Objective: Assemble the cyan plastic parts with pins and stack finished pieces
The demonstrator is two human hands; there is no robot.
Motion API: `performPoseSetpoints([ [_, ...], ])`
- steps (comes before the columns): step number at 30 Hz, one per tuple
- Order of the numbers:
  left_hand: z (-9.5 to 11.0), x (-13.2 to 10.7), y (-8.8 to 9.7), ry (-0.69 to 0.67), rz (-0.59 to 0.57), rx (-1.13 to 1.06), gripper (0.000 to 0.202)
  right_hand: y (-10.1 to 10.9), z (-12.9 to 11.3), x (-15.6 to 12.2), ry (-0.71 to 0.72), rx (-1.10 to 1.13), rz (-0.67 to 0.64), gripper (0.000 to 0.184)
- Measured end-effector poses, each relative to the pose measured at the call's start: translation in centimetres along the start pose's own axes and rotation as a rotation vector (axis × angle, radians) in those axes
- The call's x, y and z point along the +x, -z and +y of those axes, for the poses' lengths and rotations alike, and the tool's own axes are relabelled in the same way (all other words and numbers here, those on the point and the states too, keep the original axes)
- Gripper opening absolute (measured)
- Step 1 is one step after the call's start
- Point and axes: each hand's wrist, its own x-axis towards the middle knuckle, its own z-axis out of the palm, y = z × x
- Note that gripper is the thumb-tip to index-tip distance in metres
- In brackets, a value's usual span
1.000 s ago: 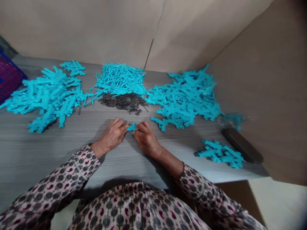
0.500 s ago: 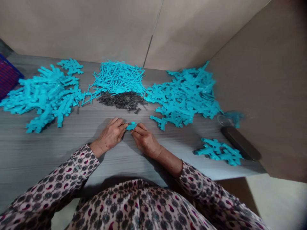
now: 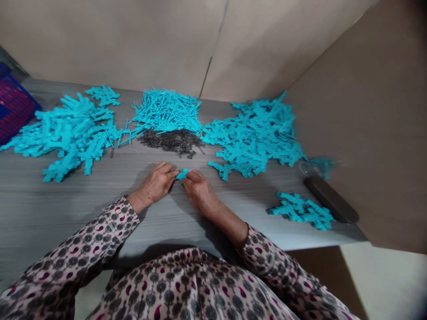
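A small turquoise plastic piece (image 3: 182, 174) is held between my two hands, just over the table's middle. The fingertips of my left hand (image 3: 159, 183) pinch its left end. On the other side, my right hand (image 3: 199, 190) grips its right end, and the fingers cover much of it. Beyond my hands lies a heap of short dark pins (image 3: 173, 141), with a pile of thin turquoise rods (image 3: 168, 111) behind it. Larger turquoise molded parts, shaped like toy guns, form a left pile (image 3: 71, 129) and a right pile (image 3: 253, 133).
A small group of turquoise parts (image 3: 302, 210) lies at the right, beside a dark elongated case (image 3: 330, 199). A blue and red basket (image 3: 16, 104) stands at the far left. Panels (image 3: 367, 124) border the grey table (image 3: 100, 191) at the back and right.
The camera view has shifted slightly. Both hands keep hold of the turquoise piece at nearly the same spot, with the right hand turned a little. The piles look the same.
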Motion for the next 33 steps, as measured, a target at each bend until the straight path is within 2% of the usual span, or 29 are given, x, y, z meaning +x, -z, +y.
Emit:
performPoseSetpoints([
  [6, -0.1, 0.0, -0.1, -0.009, 0.019, -0.018, 0.029, 0.5, 0.8, 0.3, 0.069, 0.113, -0.02, 0.026],
  [11, -0.1, 0.0, 0.1, -0.001, -0.004, -0.042, 0.027, 1.3, 1.7, 0.8, 0.067, 0.299, -0.005, 0.024],
  [16, -0.1, -0.1, 0.1, 0.011, -0.017, -0.077, 0.025, 1.9, 1.9, 0.9, 0.075, 0.391, -0.033, 0.024],
  [21, -0.1, -0.1, 0.2, 0.012, -0.029, -0.078, 0.027, 1.8, 2.1, 0.5, 0.068, 0.406, -0.005, 0.02],
  [26, 0.1, 0.0, 0.3, 0.027, -0.041, -0.077, 0.03, 0.7, 1.8, 0.1, 0.024, 0.376, 0.069, 0.025],
  [30, 0.0, 0.0, 0.2, 0.035, -0.03, -0.092, 0.031, 0.5, 0.9, 0.0, -0.054, 0.308, 0.071, 0.027],
  [33, -0.2, 0.0, 0.1, 0.032, -0.012, -0.11, 0.03, 0.6, 0.4, 0.2, -0.058, 0.236, 0.042, 0.026],
])
